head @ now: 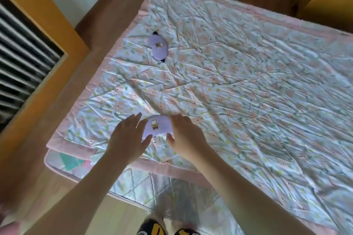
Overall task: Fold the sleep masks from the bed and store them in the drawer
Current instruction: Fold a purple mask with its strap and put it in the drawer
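The near sleep mask (pixel 157 125) lies flat on the bed (pixel 248 86), close to its near edge, its long axis running across from one hand to the other. My left hand (pixel 128 135) is at its left end, my right hand (pixel 186 134) at its right end. Both are spread, fingers apart, clamped on nothing. The far sleep mask (pixel 157 46) lies well beyond it.

Near sleep mask (pixel 157 126), lilac w/ small motif, lies flat on the bed (pixel 248 86) near its front edge. Left hand (pixel 127 135) and right hand (pixel 186 134) flank it, fingers spread, touching its ends. Far sleep mask (pixel 158 46) lies well apart, near the bed's left edge.
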